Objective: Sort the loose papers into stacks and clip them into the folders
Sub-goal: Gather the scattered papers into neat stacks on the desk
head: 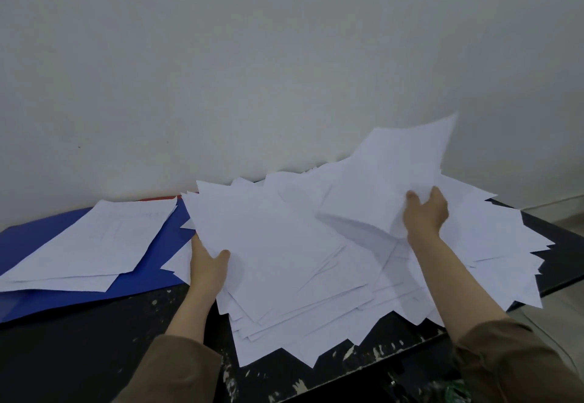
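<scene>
A wide, untidy heap of loose white papers (pixel 331 301) covers the middle and right of the black table. My left hand (pixel 207 265) grips the left edge of a sheet bundle (pixel 268 244) on top of the heap, thumb on top. My right hand (pixel 425 213) pinches a single white sheet (pixel 395 169) and holds it lifted, its far corner up against the wall. At the left lies an open blue folder (pixel 28 238) with a small stack of papers (pixel 94 244) on it.
The black table (pixel 79 339) is worn, with paint chips along its front edge. A red edge (pixel 158 198) peeks out behind the blue folder by the grey wall. The table's right corner (pixel 556 238) drops off to the floor.
</scene>
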